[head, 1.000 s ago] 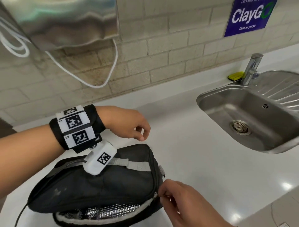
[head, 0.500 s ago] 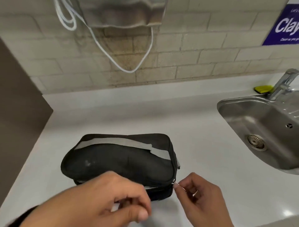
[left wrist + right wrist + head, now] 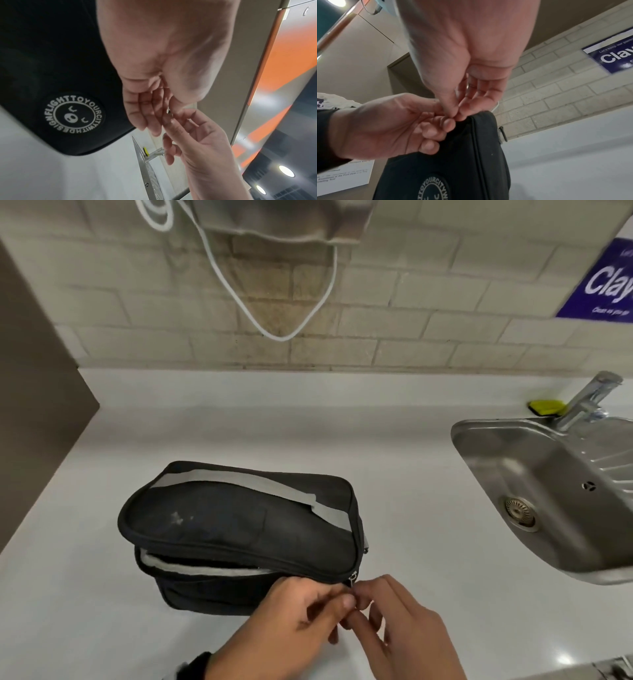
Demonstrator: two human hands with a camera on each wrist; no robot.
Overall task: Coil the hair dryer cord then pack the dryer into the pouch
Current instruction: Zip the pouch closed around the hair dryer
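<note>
A black pouch [image 3: 239, 525] with a grey strap lies on the white counter [image 3: 411, 508]. Its lid is down and a grey lining shows through a gap along the front. The hair dryer is hidden from view. Both hands meet at the pouch's front right corner. My right hand [image 3: 368, 602] pinches the small metal zipper pull [image 3: 351, 579] between thumb and forefinger, as the right wrist view shows [image 3: 457, 115]. My left hand [image 3: 329, 607] has its fingers curled and pinches the pouch's edge just beside the pull. In the left wrist view the pull [image 3: 169, 111] glints between the two hands.
A steel sink [image 3: 479, 446] with a tap [image 3: 585, 402] and a yellow sponge [image 3: 546, 406] is at the right. A white cord [image 3: 274, 333] hangs from a steel wall unit [image 3: 284, 217]. A brown panel [image 3: 34, 405] bounds the left.
My left hand came from above the pouch's back down to the front right corner beside the right hand. The lid has dropped and the gap along the front is narrower.
</note>
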